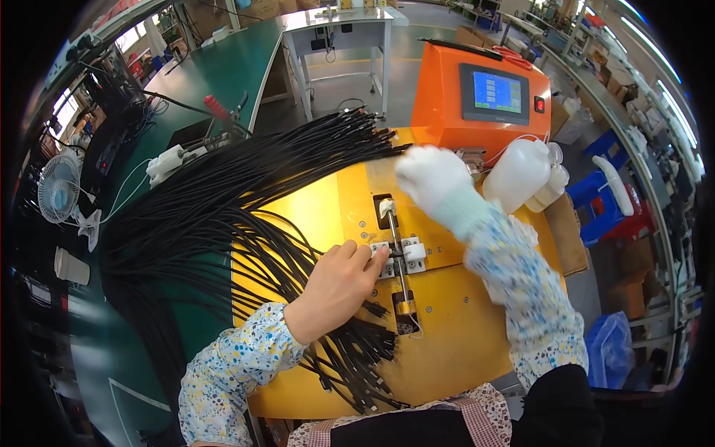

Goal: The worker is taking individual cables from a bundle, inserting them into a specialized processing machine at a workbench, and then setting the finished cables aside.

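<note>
My left hand [339, 287] is bare and rests on the yellow work plate [462, 335], its fingertips pressing a black cable end into the white clamp block [402, 255] on the metal slide. A large bundle of black cables [216, 216] fans across the plate under my left forearm. My right hand [432, 177], in a white glove, hovers blurred above the back of the plate near the orange machine [477, 97]; what it holds, if anything, I cannot tell.
White plastic bottles [521, 173] stand beside the orange machine with its screen. A green bench [216, 71] runs to the left, carrying a small fan [58, 188], a paper cup [71, 266] and a red-handled clamp [218, 109]. Blue stools [607, 197] stand at the right.
</note>
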A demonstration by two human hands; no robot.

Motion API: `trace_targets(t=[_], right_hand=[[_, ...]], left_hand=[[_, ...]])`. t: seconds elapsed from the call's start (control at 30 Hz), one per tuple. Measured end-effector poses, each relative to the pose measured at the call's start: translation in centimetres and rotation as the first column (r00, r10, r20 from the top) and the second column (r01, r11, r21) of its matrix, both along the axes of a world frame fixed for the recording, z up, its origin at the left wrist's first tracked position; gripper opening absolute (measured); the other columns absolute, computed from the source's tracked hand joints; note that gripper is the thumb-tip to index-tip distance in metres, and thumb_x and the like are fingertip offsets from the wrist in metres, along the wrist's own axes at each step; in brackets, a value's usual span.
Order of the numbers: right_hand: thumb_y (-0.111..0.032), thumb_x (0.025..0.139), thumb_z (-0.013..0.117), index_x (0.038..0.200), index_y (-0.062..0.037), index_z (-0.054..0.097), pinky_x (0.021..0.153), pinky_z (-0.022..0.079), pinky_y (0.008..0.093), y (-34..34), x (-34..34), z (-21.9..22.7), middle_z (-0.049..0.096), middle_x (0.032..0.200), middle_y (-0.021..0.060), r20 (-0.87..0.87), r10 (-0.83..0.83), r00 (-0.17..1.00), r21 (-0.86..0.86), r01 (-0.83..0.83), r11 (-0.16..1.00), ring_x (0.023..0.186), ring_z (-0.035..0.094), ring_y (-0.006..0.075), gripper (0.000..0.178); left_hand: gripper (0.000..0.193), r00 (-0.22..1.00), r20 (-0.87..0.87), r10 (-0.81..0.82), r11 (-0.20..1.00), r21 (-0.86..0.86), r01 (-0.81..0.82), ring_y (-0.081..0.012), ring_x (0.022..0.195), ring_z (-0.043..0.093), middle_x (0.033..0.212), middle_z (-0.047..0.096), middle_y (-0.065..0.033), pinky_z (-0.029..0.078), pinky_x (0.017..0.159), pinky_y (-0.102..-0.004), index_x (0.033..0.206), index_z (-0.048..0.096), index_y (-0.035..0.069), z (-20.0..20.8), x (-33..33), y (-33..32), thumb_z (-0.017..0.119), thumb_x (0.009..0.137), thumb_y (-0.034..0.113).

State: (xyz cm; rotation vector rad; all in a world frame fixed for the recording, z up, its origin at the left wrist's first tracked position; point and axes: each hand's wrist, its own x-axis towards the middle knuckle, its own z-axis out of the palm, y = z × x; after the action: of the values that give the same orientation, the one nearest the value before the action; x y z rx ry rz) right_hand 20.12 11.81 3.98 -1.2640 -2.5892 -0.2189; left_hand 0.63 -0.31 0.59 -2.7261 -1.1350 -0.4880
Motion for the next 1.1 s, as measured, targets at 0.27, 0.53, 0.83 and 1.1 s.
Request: trace_targets(t=[0.27,0.53,0.83,1.1], right_hand=[[-0.008,0.082,0.06,0.093,-0.0093,0.072,0.073,0.054,0.0387,8.2,-5.6,-0.7,0.072,0.096,0.0091,0.568,-0.097,0.817,-0.095,0.182,0.979,0.09,0.07,0.0269,0.016],[-0.008,0.083,0.059,0.088,-0.0098,0.067,0.075,0.052,0.0342,4.1,-3.4,3.3,0.068,0.088,0.0062,0.177,-0.116,0.977,0.207,0.078,0.975,0.089,0.067,0.0238,0.009],[-0.003,0.075,0.062,0.09,-0.0081,0.058,0.067,0.046,0.0355,-3.7,0.4,4.3,0.053,0.077,0.0051,-0.08,0.16,0.984,0.351,-0.122,0.928,0.075,0.057,0.0247,0.016],[-0.005,0.08,0.064,0.09,-0.0065,0.058,0.068,0.048,0.0367,-3.7,0.7,2.5,0.056,0.08,0.0061,-0.174,0.075,0.982,0.313,-0.017,0.949,0.077,0.058,0.0262,0.011]], left_hand=[[0.043,0.999,0.027,-0.022,1.0,0.009,0.022,-0.0194,0.074,0.052,0.081,0.052,-0.0043,0.047,0.065,-0.0303,0.118,0.06,0.002,-0.3,0.4,0.2,0.059,0.076,0.006],[0.041,1.0,-0.001,-0.001,1.0,-0.007,0.001,-0.0188,0.075,0.053,0.081,0.054,-0.0034,0.047,0.067,-0.0294,0.118,0.06,0.002,-0.2,-0.4,-0.1,0.059,0.076,0.006],[0.033,0.985,0.162,0.055,0.996,-0.075,-0.044,-0.0232,0.081,0.057,0.085,0.06,-0.0068,0.048,0.072,-0.0339,0.108,0.063,0.002,-0.8,-0.9,0.9,0.066,0.076,0.005],[0.013,0.948,0.317,0.008,0.985,-0.166,0.047,-0.0265,0.087,0.055,0.088,0.06,-0.0076,0.044,0.084,-0.0364,0.086,0.061,0.003,-1.2,-1.1,1.9,0.068,0.075,0.002]])
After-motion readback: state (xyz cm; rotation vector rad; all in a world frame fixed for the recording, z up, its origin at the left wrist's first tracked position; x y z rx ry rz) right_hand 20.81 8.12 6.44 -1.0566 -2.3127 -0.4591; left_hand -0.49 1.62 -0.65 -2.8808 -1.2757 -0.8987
